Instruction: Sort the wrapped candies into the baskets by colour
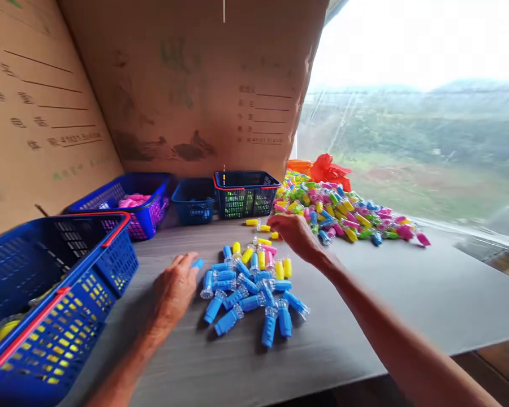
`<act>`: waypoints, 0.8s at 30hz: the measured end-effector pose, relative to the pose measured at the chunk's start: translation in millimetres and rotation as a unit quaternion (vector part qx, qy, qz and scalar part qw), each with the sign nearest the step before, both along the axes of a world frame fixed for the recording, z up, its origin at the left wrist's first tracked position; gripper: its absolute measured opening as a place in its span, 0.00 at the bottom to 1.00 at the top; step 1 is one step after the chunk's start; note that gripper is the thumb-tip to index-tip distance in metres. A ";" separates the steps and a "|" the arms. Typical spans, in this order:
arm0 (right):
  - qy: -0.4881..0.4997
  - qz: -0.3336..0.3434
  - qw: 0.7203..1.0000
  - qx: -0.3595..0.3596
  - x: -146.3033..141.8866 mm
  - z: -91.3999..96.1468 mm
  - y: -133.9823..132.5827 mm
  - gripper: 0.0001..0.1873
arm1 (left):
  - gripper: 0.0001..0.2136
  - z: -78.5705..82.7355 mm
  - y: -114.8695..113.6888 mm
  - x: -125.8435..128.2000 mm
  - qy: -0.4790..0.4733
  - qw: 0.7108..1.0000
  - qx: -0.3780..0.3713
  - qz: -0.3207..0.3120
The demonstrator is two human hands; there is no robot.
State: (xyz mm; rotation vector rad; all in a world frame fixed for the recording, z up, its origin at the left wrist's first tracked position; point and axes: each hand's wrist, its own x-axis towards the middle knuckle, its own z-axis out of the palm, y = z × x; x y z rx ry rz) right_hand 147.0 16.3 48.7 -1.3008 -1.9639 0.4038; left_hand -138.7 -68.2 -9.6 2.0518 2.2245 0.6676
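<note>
My left hand [177,288] is left of the loose pile, its fingers closed on a small blue plastic tube [197,264] that shows at the fingertips. Beside it lie many blue tubes with clear ends [251,303], with several yellow tubes [279,269] and a few pink ones [269,259] at the back of the group. Farther off, my right hand [290,228] reaches over the tabletop, fingers bent and pointing down. Close by its fingertips are small yellow tubes [264,228]. What the right fingers hold, if anything, is hidden by the hand.
A large heap of mixed-colour tubes [343,212] lies at back right, with a red plastic bag [330,171] behind. Blue baskets [110,260], [246,195] stand left and back; a purple-blue basket [146,215] holds pink pieces. Cardboard walls [186,85] enclose the grey table [343,345].
</note>
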 end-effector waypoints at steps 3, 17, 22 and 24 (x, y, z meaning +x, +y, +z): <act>0.031 -0.012 0.999 -0.031 45.9 -40.5 -32.3 0.13 | 0.16 30.6 21.4 -6.2 -0.022 0.998 0.065 0.014; -0.190 -0.018 0.979 0.071 55.2 -97.8 -50.7 0.30 | 0.14 125.6 193.2 -10.3 -0.001 0.990 0.065 0.128; -0.207 -0.024 0.976 0.068 56.0 -98.0 -52.7 0.31 | 0.12 119.5 175.1 -6.6 0.000 0.991 0.075 0.113; -0.198 -0.027 0.978 0.063 55.8 -94.5 -55.7 0.30 | 0.13 114.8 152.4 4.4 0.000 0.992 0.093 0.088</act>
